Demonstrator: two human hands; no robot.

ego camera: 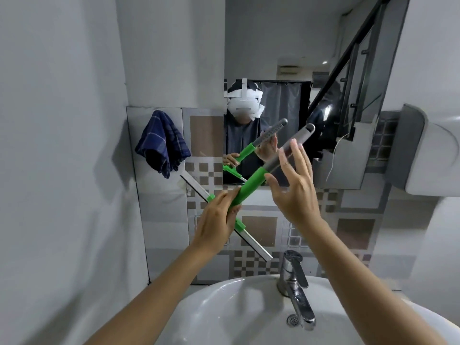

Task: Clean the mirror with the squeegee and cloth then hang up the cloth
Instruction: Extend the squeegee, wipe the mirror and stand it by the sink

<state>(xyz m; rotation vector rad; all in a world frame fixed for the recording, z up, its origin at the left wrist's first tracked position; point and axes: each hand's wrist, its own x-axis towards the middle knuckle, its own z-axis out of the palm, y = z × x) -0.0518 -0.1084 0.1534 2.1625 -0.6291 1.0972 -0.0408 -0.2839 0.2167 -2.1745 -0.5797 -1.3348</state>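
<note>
The squeegee [251, 181] has a green and grey handle and a long metal blade [254, 244]; it slants across the wall below the mirror [298, 58]. My left hand [216, 220] grips the green lower handle near the blade. My right hand [293, 185] is spread open beside the grey upper handle, with the thumb and fingertips touching it. A dark blue checked cloth [161, 143] hangs on the tiled wall left of the mirror. The mirror reflects both hands and the squeegee.
A white washbasin [224, 310] with a chrome tap [295, 282] lies right below my arms. A white dispenser [433, 158] sticks out from the wall at the right. A plain grey wall closes in on the left.
</note>
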